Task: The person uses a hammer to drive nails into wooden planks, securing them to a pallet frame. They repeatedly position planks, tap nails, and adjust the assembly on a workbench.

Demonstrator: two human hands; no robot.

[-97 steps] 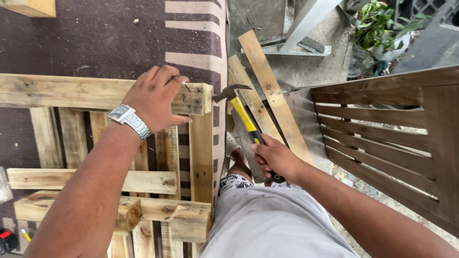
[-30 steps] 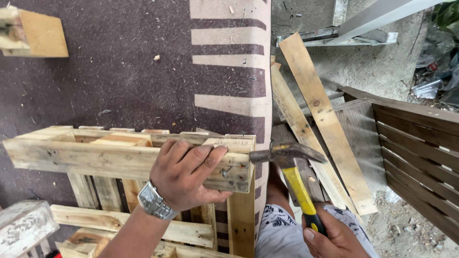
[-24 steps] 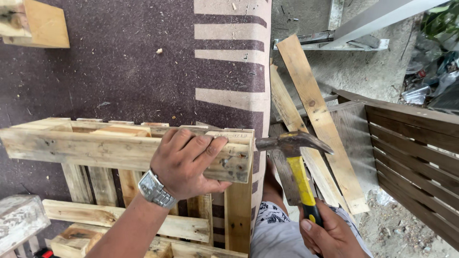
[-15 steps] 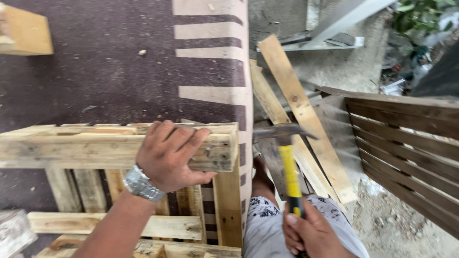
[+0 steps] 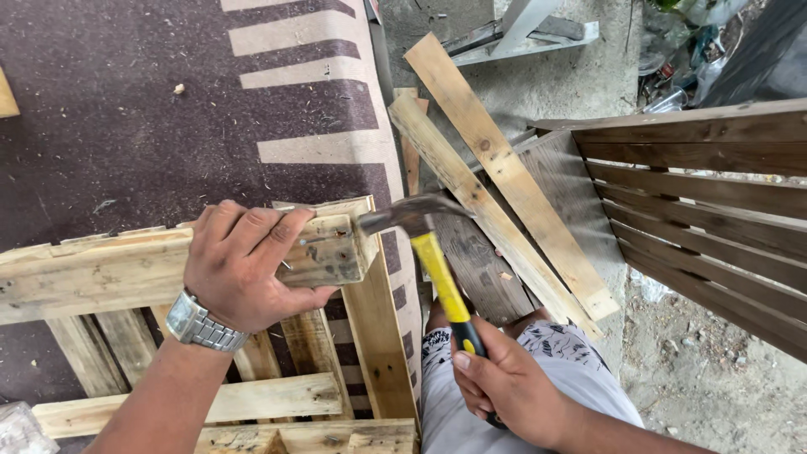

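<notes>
My left hand (image 5: 252, 265) clamps the pallet's top board (image 5: 126, 273) near its nailed end, stiff splintery wood, while my right hand (image 5: 513, 387) wraps the hammer (image 5: 420, 231), head-heavy, beside that end.

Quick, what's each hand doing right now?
Left hand: closed on the pallet board.
Right hand: closed on the hammer.

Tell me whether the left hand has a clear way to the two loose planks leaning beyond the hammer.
Probably not as things stand. The left hand is wrapped around the pallet board, and the hammer in the right hand lies between it and the planks. It would have to let go first.
</notes>
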